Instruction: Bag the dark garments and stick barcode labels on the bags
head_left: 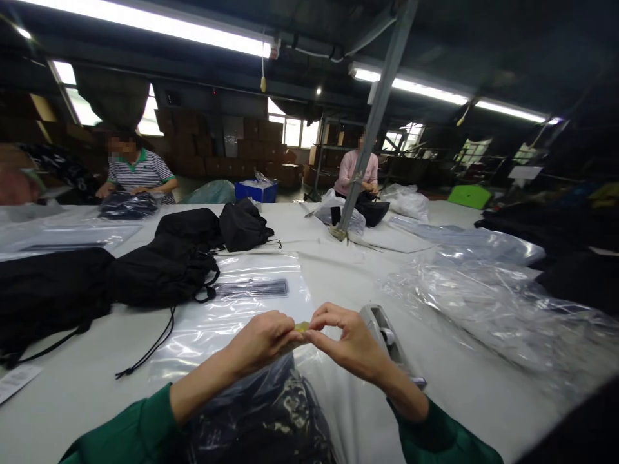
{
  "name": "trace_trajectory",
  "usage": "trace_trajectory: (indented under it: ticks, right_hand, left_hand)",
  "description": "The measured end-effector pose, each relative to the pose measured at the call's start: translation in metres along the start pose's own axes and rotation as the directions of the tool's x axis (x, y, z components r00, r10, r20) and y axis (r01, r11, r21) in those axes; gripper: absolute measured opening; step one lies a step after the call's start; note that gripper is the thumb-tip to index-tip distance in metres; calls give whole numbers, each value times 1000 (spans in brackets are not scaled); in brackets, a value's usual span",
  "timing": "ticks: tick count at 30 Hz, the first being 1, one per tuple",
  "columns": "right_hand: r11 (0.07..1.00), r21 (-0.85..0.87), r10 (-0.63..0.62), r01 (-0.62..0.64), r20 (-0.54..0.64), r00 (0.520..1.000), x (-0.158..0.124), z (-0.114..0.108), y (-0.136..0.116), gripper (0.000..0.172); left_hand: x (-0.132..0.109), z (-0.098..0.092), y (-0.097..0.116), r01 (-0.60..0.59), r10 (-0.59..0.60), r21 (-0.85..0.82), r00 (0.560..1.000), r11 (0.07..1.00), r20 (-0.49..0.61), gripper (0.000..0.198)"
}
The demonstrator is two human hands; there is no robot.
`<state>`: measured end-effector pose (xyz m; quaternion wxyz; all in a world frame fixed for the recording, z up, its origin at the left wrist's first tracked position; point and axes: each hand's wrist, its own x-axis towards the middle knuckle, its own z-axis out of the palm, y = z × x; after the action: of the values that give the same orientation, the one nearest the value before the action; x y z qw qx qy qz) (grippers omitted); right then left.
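Observation:
Both hands meet over the table, pinching a small yellowish piece between their fingertips; its kind is too small to make out. My left hand has its fingers curled and closed on the left side of it. From the other side, my right hand grips it between thumb and fingertips. Below them lies a clear plastic bag with dark, partly patterned fabric inside. Just right of my right hand rests a grey tape dispenser. Beyond the hands, a flat clear printed bag is spread out.
Black drawstring bags line the left side of the white table. Loose clear plastic bags are heaped at right. A slanted metal post stands at the table's middle. Two people work across the table.

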<state>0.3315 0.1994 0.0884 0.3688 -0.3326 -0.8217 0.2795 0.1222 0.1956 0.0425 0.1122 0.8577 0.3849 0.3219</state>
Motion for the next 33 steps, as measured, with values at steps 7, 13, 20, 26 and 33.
trace_trajectory:
  ticks: [7,13,20,26,33]
  right_hand:
    - [989,-76,129,-130,-17,992,-10,-17,13,9]
    - [970,-43,232,-240,-146,962,-21,-20,40,12]
    - [979,-67,162,-192,-318,934,-38,-27,56,14]
    - [962,20,244,-272,-511,824,-54,-38,74,19]
    - [783,470,608,-408,-433,666,-77,-21,81,43]
  left_hand:
    - [21,14,-3,133,-113,-215,988,968,103,48]
    - [30,24,-4,413,-232,-567,901,713,366,43]
    - [46,57,-11,577,-430,-510,816,637,386,56]
    - [68,77,-3,567,-443,-493,824,660,355,60]
    - [46,9,-20,588,-541,-503,801,634,254,33]
